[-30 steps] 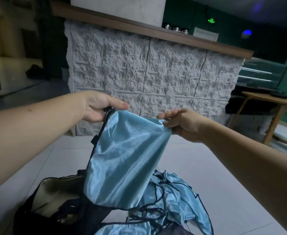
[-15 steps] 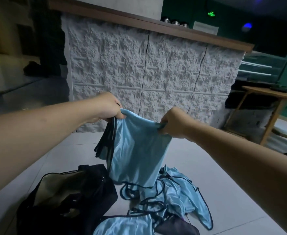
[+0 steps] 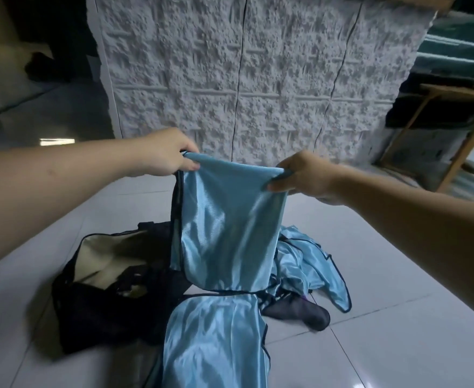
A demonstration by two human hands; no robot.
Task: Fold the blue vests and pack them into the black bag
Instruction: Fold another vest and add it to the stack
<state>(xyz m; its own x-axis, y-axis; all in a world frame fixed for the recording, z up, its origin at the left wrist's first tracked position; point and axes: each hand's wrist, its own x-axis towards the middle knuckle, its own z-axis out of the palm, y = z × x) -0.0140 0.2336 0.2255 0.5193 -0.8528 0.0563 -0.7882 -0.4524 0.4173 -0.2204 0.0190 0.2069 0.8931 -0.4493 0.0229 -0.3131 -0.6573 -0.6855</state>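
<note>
A shiny blue vest point(image 3: 227, 222) with dark trim hangs folded in the air in front of me. My left hand point(image 3: 166, 154) pinches its top left corner and my right hand point(image 3: 303, 175) pinches its top right corner, stretching the top edge flat. Under it on the floor lies the black bag point(image 3: 96, 312), open, with a pale lining showing. Another blue vest point(image 3: 216, 343) lies spread at the bottom middle. A crumpled heap of blue vests point(image 3: 311, 264) sits to the right of the hanging one.
A dark sock-like cloth point(image 3: 300, 310) lies beside the heap. A white rough-textured counter front point(image 3: 244, 74) rises close ahead. A wooden table point(image 3: 451, 130) stands at the right. The floor point(image 3: 384, 317) is pale glossy tile.
The vest was gathered between my hands, then pulled out wide and flat along its top edge. My view has tipped down, showing the bag and the floor vests more fully.
</note>
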